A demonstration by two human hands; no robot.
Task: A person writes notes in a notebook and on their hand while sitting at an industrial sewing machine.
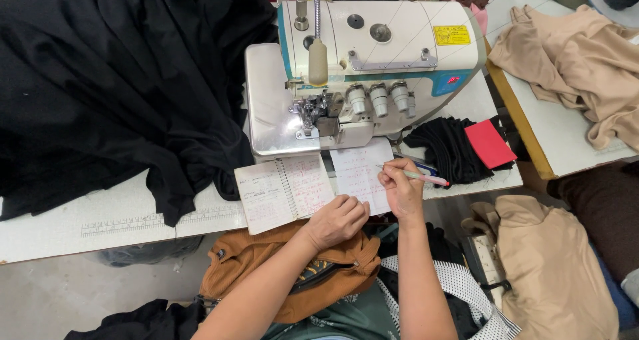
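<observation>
On the white sewing table (120, 213), the right hand (401, 190) pinches a pink pen (423, 176) over handwritten paper (358, 170).

Both bare forearms reach up from the lower edge of the view toward the near edge of the table. The left hand (337, 220) lies palm down, fingers curled loosely under — knuckles up. The right hand (401, 188) is pinched closed in a writing grip, wrist bent slightly inward.
</observation>
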